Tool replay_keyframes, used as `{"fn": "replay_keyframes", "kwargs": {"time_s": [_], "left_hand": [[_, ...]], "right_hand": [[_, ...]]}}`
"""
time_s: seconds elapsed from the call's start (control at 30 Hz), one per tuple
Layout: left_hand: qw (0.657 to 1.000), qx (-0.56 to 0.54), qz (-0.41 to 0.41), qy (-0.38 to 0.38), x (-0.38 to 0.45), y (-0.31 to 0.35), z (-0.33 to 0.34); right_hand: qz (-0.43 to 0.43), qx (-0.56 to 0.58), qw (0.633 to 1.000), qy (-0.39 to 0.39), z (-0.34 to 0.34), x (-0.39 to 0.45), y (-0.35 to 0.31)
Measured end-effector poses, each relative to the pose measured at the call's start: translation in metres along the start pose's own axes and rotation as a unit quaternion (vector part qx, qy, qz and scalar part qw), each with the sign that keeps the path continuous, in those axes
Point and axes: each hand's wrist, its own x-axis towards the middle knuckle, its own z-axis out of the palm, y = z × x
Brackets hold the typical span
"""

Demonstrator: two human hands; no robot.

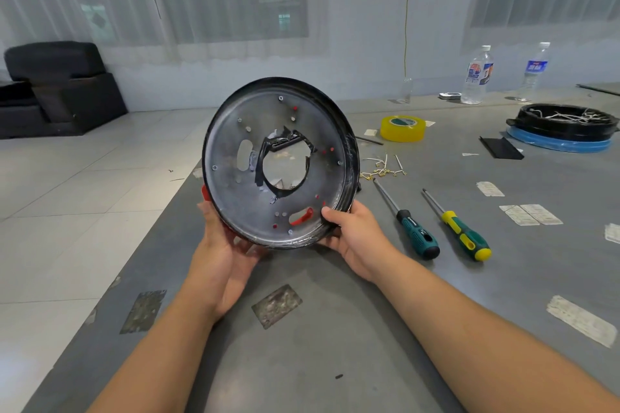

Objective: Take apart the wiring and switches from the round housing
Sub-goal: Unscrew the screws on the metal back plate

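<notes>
I hold the round housing (235, 191) upright above the grey table, its silvery metal face toward me inside a black rim. A ragged black-edged hole sits at its centre, and red plastic shows through a slot near the bottom and behind the left edge. My left hand (228, 245) cups the lower left rim from below. My right hand (352, 231) grips the lower right rim, thumb on the front. Loose white wires with brass terminals (384, 166) lie on the table just right of the housing. No switches are visible on this face.
Two screwdrivers, a teal-black one (417, 238) and a green-yellow one (466, 238), lie to the right. Further back lie a yellow tape roll (402, 128), a black housing with wires on a blue ring (563, 124), two water bottles (476, 75), and a black strip (501, 147). The table edge (161, 218) runs diagonally at left.
</notes>
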Motion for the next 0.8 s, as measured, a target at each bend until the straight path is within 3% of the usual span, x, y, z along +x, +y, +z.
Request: {"fn": "replay_keyframes", "kwargs": {"time_s": [0.27,0.43,0.57,0.8], "left_hand": [[0.992,-0.035,-0.102,-0.063,0.006,-0.011,0.014],[0.987,-0.093,-0.134,0.004,0.017,-0.013,0.029],[0.982,-0.124,-0.129,0.066,0.016,-0.024,0.04],[0.972,-0.181,-0.121,0.089,0.007,-0.023,0.036]], "right_hand": [[-0.018,0.031,0.998,0.054,0.001,-0.001,0.0],[-0.041,0.012,0.996,0.074,-0.004,-0.001,-0.002],[-0.045,-0.01,0.998,0.043,-0.006,0.0,0.003],[-0.064,-0.121,0.99,-0.015,-0.009,0.0,0.007]]}}
